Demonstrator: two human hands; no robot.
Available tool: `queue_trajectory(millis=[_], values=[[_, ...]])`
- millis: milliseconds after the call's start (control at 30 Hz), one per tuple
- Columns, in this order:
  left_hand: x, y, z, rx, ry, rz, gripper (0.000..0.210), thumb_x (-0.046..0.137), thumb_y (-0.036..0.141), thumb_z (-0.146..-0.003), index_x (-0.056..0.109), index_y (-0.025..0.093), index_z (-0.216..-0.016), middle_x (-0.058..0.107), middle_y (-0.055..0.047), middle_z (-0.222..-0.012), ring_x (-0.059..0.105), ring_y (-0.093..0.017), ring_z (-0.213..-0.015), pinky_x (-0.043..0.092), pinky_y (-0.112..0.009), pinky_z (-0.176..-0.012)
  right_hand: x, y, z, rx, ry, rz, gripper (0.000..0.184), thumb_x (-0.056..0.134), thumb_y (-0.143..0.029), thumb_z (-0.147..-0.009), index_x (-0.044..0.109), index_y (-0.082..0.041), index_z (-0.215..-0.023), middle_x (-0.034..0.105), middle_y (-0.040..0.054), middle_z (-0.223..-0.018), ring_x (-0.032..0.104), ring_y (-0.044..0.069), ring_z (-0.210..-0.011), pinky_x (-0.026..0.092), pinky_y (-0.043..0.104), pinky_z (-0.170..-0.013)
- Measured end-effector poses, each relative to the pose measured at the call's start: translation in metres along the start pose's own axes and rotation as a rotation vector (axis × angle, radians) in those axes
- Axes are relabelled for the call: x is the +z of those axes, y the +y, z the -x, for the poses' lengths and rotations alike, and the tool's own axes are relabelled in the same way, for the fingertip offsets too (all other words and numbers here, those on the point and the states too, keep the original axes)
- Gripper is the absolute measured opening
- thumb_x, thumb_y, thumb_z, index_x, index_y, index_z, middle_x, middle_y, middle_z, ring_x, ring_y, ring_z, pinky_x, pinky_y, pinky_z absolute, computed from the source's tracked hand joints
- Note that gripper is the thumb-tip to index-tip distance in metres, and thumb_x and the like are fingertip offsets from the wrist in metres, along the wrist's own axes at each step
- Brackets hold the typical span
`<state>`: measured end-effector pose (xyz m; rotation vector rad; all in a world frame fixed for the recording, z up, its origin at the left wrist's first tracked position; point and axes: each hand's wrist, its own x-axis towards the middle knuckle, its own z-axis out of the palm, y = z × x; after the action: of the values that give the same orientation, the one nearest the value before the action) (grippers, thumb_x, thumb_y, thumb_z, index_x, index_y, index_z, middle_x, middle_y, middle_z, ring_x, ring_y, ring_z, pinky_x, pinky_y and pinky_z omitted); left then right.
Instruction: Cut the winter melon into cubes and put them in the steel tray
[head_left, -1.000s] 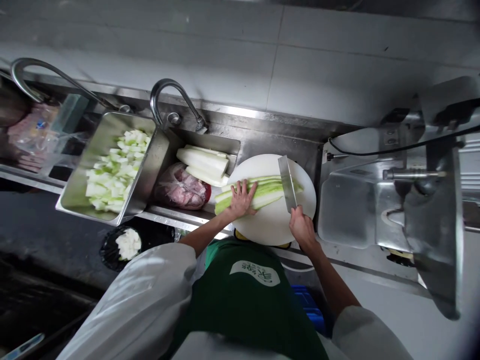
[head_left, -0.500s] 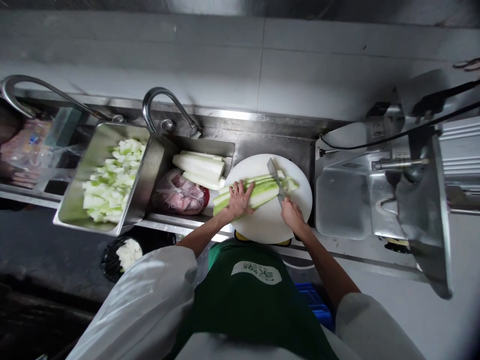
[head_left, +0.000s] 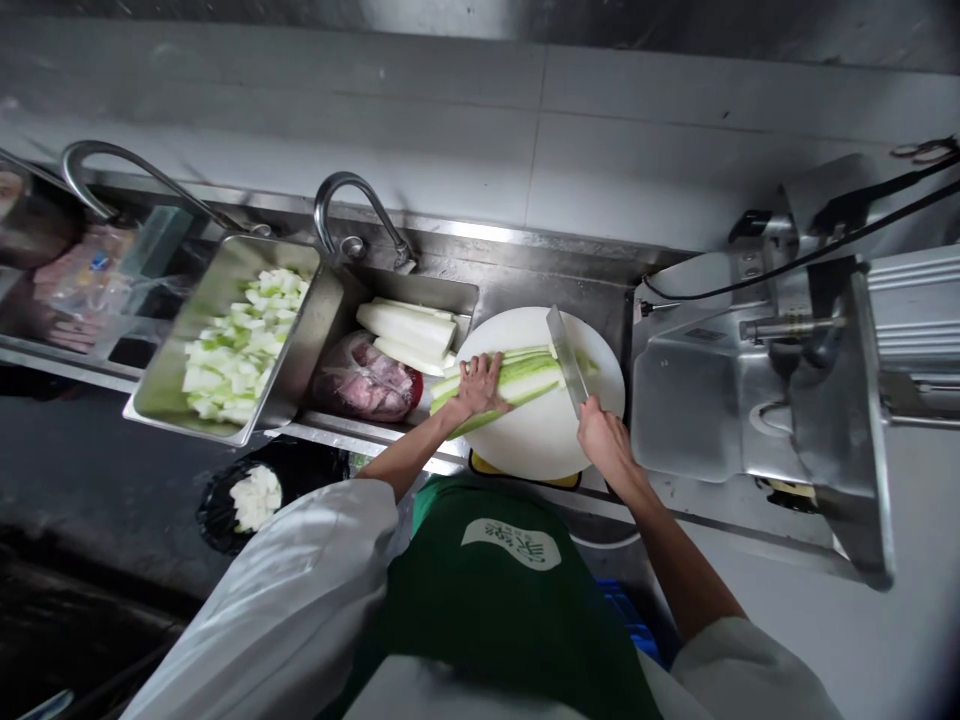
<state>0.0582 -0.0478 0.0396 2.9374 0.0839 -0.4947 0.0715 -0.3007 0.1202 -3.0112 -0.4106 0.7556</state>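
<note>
"Two hands busy! Left hand (head_left: 480,388), fingers spread, pins gourd strips (head_left: 529,376) on the round cutting board (head_left: 536,447); right hand (head_left: 602,437), fingers curled, grips the cleaver (head_left: 568,352)."

"Danger?"

"A slackening left could let strips roll, misdirecting the cut."

"Any change?"

"Half a second ago the cleaver showed narrower; now its flat hides more cut pieces (head_left: 592,367)."

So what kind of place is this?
Most likely a commercial kitchen, judging by the deep steel pan of chopped vegetable, the round white cutting board, and what looks like a slicing machine to its right.
</note>
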Motion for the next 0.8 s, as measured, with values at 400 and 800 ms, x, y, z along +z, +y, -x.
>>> queue_trajectory(millis=[400, 800], values=[[0.004, 0.002, 0.001, -0.006, 0.027, 0.004, 0.132, 0.081, 0.069, -0.06, 0.019, 0.011, -0.161, 0.038, -0.026, -0.15, 0.035, -0.046, -0.134, 0.022, -0.059, -0.115, -0.003, -0.007, 0.004, -0.05, -0.129, 0.022, 0.031, 0.031, -0.025, -0.107, 0.05, -0.008, -0.126, 0.071, 0.0193, -0.097, 0.072, 0.028, -0.095, 0.045, 0.031, -0.077], [0.003, -0.007, 0.014, -0.032, -0.04, -0.021, 0.145, 0.078, 0.075, -0.06, 0.003, 0.008, -0.163, 0.03, -0.029, -0.157, 0.023, -0.053, -0.143, 0.014, -0.068, -0.117, 0.042, -0.024, -0.049, -0.022, -0.106, -0.023, 0.031, 0.03, -0.025, -0.108, 0.052, -0.008, -0.122, 0.072, 0.018, -0.103, 0.071, 0.026, -0.097, 0.045, 0.031, -0.078]])
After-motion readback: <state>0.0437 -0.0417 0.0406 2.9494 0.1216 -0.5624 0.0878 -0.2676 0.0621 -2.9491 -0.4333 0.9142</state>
